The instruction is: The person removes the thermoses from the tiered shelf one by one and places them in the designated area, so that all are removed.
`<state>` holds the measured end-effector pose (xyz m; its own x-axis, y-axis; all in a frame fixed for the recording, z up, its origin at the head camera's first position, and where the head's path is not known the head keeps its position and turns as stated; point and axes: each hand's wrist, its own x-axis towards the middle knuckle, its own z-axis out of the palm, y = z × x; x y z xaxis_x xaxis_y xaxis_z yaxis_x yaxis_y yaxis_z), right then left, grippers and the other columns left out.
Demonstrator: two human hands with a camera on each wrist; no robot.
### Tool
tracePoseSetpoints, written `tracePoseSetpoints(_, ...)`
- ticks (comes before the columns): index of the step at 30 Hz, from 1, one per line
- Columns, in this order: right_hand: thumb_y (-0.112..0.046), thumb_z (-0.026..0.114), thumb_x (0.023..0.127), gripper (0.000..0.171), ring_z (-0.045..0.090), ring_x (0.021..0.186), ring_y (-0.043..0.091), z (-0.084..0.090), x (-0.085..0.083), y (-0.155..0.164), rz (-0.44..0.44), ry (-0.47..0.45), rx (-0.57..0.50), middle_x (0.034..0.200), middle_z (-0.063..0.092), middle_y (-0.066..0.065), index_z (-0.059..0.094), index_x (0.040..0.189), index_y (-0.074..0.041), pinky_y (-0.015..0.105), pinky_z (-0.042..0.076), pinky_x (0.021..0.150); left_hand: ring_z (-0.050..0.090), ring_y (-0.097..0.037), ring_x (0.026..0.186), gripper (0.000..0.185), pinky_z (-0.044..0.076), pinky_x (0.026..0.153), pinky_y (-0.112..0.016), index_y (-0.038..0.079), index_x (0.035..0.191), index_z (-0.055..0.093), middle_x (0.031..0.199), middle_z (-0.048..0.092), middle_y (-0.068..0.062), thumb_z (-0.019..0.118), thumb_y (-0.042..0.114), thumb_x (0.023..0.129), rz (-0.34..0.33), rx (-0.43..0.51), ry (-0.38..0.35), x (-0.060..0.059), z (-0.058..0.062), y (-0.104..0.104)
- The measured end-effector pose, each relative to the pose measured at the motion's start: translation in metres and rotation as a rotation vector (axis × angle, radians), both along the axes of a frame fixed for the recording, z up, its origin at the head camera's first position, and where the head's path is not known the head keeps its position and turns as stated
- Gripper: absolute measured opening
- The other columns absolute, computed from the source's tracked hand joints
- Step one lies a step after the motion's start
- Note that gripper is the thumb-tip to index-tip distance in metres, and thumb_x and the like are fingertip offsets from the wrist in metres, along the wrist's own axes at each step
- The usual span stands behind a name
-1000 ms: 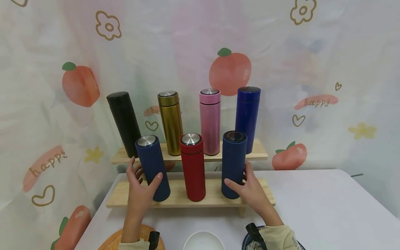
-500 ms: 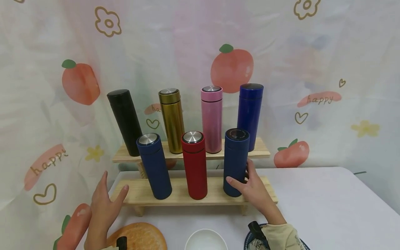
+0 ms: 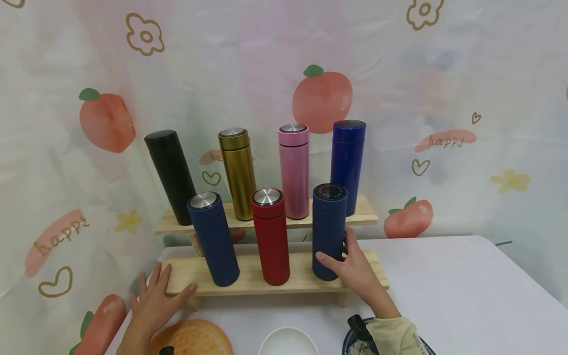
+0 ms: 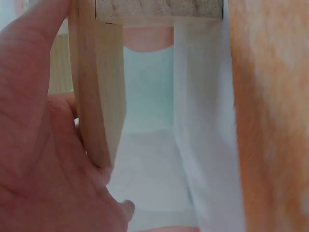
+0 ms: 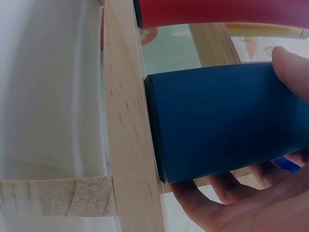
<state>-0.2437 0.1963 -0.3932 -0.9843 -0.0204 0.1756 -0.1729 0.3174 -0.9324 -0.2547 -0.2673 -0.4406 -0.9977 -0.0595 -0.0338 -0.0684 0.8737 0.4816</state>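
The right hand (image 3: 355, 268) wraps the lower part of the navy flask (image 3: 329, 231) that stands at the right end of the lower shelf (image 3: 248, 278), thumb across its front and fingers behind; the right wrist view shows the flask's base flat on the wood, so it stands upright and unlifted. The left hand (image 3: 155, 303) lies loosely spread at the shelf's left end, thumb along the front edge and fingers on the end — touching the wood, gripping nothing.

On the same shelf stand a red flask (image 3: 270, 236) in the middle and a blue flask (image 3: 213, 239) toward the left. The upper shelf (image 3: 364, 213) behind carries a black flask (image 3: 170, 175), a gold flask (image 3: 238, 172), a pink flask (image 3: 294, 170) and a tall blue flask (image 3: 348, 165). Along the table's near edge sit a bowl (image 3: 288, 342), a bread-like orange piece (image 3: 195, 337) and a patterned plate (image 3: 352, 342), only partly in view.

The step in hand looks like seating or taking the navy flask at the right end, with the left hand steadying the shelf. Either way the next move calls for keeping the flask vertical — the red flask is just beside it, and the tall blue flask stands close behind.
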Motion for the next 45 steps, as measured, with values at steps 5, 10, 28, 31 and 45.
tracePoseSetpoints(5,-0.031,0.080,0.098,0.095,0.041,0.148,0.051,-0.001,-0.001,-0.001,-0.007,-0.012,-0.002,0.165,0.036,0.027,0.017,0.167,-0.010,0.065,0.041,0.113,-0.012,-0.061,0.154,0.117,-0.011,0.108,-0.085,-0.006,0.165,0.029,0.174,0.008,-0.029,0.063,0.078,0.092,-0.045,-0.081,0.040,0.001,0.005,0.001)
tracePoseSetpoints(10,-0.031,0.080,0.098,0.096,0.041,0.148,0.050,-0.001,0.000,-0.002,-0.006,-0.003,-0.009,0.164,0.036,0.028,0.017,0.167,-0.008,0.065,0.040,0.114,0.005,-0.058,0.156,0.118,-0.002,0.108,-0.087,-0.005,0.165,0.030,0.172,0.020,-0.029,0.066,0.079,0.090,-0.083,-0.114,0.075,-0.001,0.010,0.000)
tracePoseSetpoints(28,-0.030,0.081,0.097,0.096,0.048,0.144,0.050,0.006,0.002,-0.002,-0.013,0.015,0.008,0.161,0.043,0.028,0.020,0.168,-0.007,0.063,0.046,0.110,0.020,-0.068,0.147,0.121,0.008,0.105,-0.090,0.003,0.170,0.020,0.176,0.012,-0.024,0.068,0.078,0.088,-0.063,-0.082,0.004,-0.003,0.001,-0.011)
tracePoseSetpoints(31,-0.030,0.081,0.098,0.095,0.046,0.144,0.050,0.008,0.003,0.000,-0.021,0.012,0.013,0.162,0.041,0.027,0.020,0.167,-0.007,0.064,0.044,0.111,0.025,-0.067,0.146,0.121,0.010,0.104,-0.091,0.002,0.170,0.022,0.175,0.014,-0.025,0.069,0.079,0.088,-0.062,-0.086,0.018,-0.005,-0.001,-0.008)
tracePoseSetpoints(45,-0.026,0.081,0.098,0.092,0.041,0.146,0.055,0.033,0.016,0.035,-0.093,0.129,0.015,0.161,0.039,0.029,0.022,0.165,-0.004,0.070,0.037,0.114,0.030,-0.069,0.143,0.122,0.018,0.102,-0.091,-0.002,0.167,0.025,0.173,0.016,-0.030,0.070,0.078,0.087,-0.053,-0.120,0.035,-0.008,-0.005,-0.008)
